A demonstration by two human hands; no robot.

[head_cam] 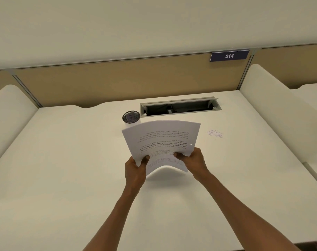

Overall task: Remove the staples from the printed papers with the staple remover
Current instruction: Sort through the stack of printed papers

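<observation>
So the printed papers (161, 142) are up off the desk (63, 160), dead centre, sagging in the middle: light and floppy, so I'd grip near the corners. My left hand (136, 167) pinches the 7 o'clock edge, right hand (192, 160) the 4 o'clock edge. Mesh pen cup (131, 116) sits at 11, paper scraps (214, 134) at 2.

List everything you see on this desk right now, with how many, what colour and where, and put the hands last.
printed papers: one sheaf, white with black text, held above the desk centre, bowed
mesh cup: one, black, behind the papers, left of the cable slot
cable slot: one, grey frame, open, far desk centre
small scraps: a scattered pile, pale purplish, right of the papers
desk: one, white
number plate: one, blue, reads 214, on the partition
left hand: grips the papers' left edge
right hand: grips the right edge
</observation>
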